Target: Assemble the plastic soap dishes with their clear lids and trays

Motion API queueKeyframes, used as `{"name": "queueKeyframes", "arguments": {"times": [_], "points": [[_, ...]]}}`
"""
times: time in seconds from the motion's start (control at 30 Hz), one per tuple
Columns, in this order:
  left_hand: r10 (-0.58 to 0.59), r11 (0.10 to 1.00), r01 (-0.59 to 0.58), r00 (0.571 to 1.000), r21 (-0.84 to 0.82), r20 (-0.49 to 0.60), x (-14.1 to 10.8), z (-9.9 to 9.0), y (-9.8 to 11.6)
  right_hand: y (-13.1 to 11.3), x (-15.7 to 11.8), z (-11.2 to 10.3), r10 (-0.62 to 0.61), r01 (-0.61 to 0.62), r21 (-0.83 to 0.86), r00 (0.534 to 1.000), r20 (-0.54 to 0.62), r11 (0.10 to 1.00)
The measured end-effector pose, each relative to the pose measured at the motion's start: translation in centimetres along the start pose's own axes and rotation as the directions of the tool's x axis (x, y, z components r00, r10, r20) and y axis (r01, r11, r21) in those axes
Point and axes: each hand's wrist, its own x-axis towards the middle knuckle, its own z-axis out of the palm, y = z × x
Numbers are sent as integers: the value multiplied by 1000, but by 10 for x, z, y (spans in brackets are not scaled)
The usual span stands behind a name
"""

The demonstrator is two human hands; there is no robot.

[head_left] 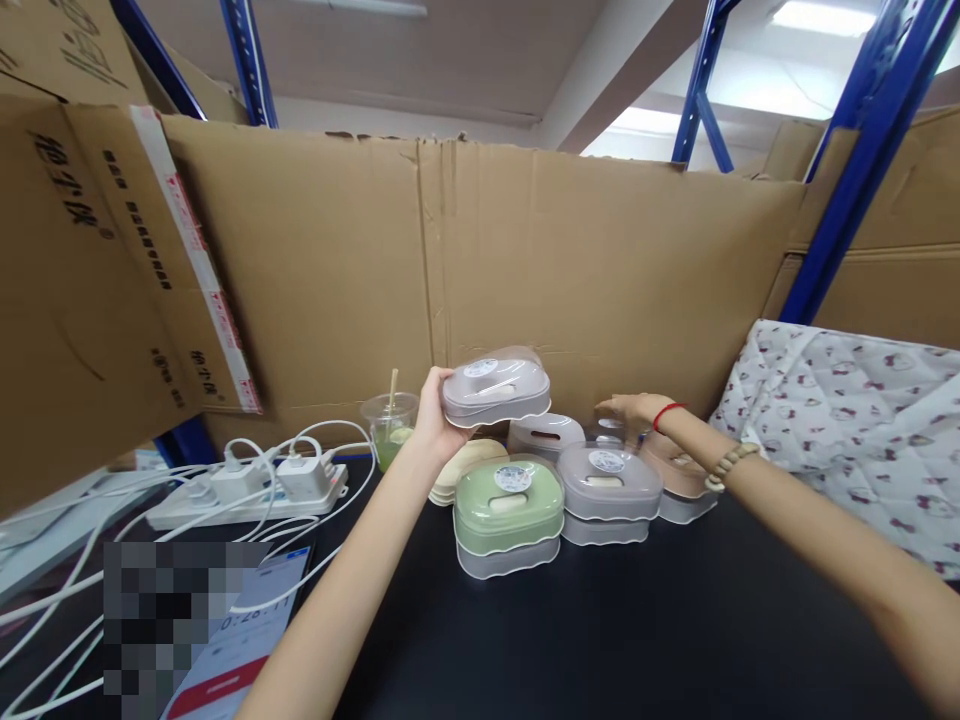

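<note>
Raised above the table, a grey-lilac lidded box with a round label is held at its left end by my left hand. Over the back right of the boxes is my right hand, its fingers stretched to the left near a clear lid. A green-lidded box stands in front, stacked on a grey base. Beside it are a grey-lilac box on another base and a pinkish box partly hidden by my right hand. Behind sits a grey box with a slot. Cream pieces are stacked at the left.
A cup with a green drink and straw stands behind my left arm. White power strips and cables and a phone lie at the left. Cardboard walls the back; patterned quilted fabric is at the right.
</note>
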Motion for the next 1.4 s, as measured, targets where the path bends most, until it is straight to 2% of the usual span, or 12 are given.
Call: {"name": "queueKeyframes", "arguments": {"times": [0.07, 0.13, 0.23, 0.37, 0.53, 0.7, 0.87, 0.97, 1.03, 1.17, 1.33, 1.4], "points": [[0, 1000, 0, 1000, 27, 7, 0, 0, 0, -11, -2, -11, 2, -2, 23, 999, -38, 1000], [4, 998, -4, 1000, 63, 2, -1, 1, -1, -31, -8, -25, -22, 47, 125, 980, -197, 991], [29, 995, -28, 1000, 98, -2, -3, 4, -4, -72, -18, -38, -106, 361, 393, 836, -539, 846], [8, 998, -12, 998, 64, 70, -7, 5, -5, -124, -18, -36, -245, 551, 377, 751, -613, 745], [120, 993, -118, 961, -23, 248, -7, 1, -9, -155, 0, -19, 96, 579, 586, 661, -745, 567], [256, 964, -264, 925, -8, 281, -8, 7, -26, -176, 6, -8, 218, 592, 711, 690, -691, 379], [353, 932, -335, 926, -141, 132, -10, 12, -28, -177, 0, -6, 224, 532, 724, 716, -662, 440], [433, 889, -422, 901, -179, 26, -9, 12, -24, -176, -2, -5, 189, 485, 754, 772, -607, 444], [474, 867, -465, 880, -178, 11, -7, 10, -24, -177, -1, -4, 172, 478, 744, 776, -607, 467], [465, 877, -455, 885, -152, 34, -4, 7, -27, -178, 0, -3, 153, 492, 737, 775, -613, 463], [474, 881, -466, 869, -84, 143, -2, 5, -34, -170, -5, -14, 46, 412, 840, 889, -455, 352], [436, 896, -445, 875, -5, 212, -3, 4, -33, -164, -7, -17, 45, 414, 850, 891, -451, 325]]}}
